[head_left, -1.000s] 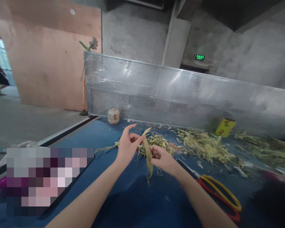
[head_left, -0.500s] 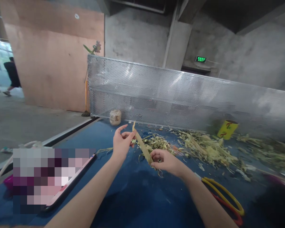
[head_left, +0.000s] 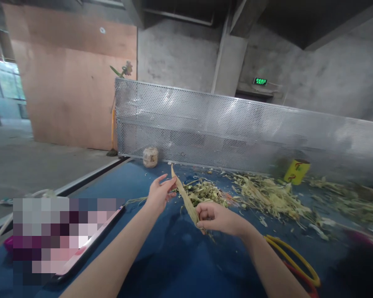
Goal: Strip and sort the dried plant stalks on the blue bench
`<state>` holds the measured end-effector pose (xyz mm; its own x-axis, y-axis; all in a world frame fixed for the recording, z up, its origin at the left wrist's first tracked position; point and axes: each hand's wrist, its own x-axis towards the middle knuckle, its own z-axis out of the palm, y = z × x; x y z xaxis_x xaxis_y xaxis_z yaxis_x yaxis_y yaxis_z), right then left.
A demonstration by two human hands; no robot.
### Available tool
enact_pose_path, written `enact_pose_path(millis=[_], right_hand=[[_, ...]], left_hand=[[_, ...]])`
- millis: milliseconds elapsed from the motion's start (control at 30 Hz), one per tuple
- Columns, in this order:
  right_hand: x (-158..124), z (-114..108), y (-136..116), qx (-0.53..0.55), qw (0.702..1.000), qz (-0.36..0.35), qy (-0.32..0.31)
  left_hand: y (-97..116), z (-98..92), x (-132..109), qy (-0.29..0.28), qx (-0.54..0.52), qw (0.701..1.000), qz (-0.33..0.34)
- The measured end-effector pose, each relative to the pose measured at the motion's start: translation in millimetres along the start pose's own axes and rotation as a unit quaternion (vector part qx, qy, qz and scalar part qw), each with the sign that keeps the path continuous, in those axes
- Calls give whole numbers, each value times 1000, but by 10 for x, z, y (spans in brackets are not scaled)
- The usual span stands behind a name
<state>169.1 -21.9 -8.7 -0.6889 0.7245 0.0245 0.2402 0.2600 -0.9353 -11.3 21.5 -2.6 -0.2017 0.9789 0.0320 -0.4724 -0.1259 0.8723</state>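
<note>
Dry yellowish husk strip (head_left: 185,198) slants above the blue desk (head_left: 174,256), upper end pinched in our left grip (head_left: 157,194), lower end clenched in our right grip (head_left: 216,217). We judge it mid-split; further pulling needs firm holds.

Under blurry squares (head_left: 59,236): most of a flat thing (head_left: 93,242) on the table (head_left: 180,265). Inside the right hand (head_left: 217,217): low end of the dry leaf (head_left: 185,196). Cut off at the bottom: yellow and red handles (head_left: 298,258).

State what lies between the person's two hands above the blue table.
A dried leaf strip spans the gap, as the head view shows. The left hand pinches it near its upper tip, and the right hand holds its lower end.
</note>
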Motion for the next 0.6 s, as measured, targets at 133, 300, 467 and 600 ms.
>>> enact_pose_path(millis=[133, 300, 467, 600], right_hand=[[0, 32, -39, 8, 999, 22, 30], [77, 13, -30, -3, 992, -49, 119], [150, -64, 59, -27, 962, -76, 259], [134, -55, 76, -95, 963, -49, 246]], left_hand=[[11, -3, 4, 17, -4, 997, 70], [-41, 33, -111, -111, 61, 991, 47], [-183, 96, -221, -272, 168, 947, 33], [-228, 93, -246, -314, 212, 924, 44]])
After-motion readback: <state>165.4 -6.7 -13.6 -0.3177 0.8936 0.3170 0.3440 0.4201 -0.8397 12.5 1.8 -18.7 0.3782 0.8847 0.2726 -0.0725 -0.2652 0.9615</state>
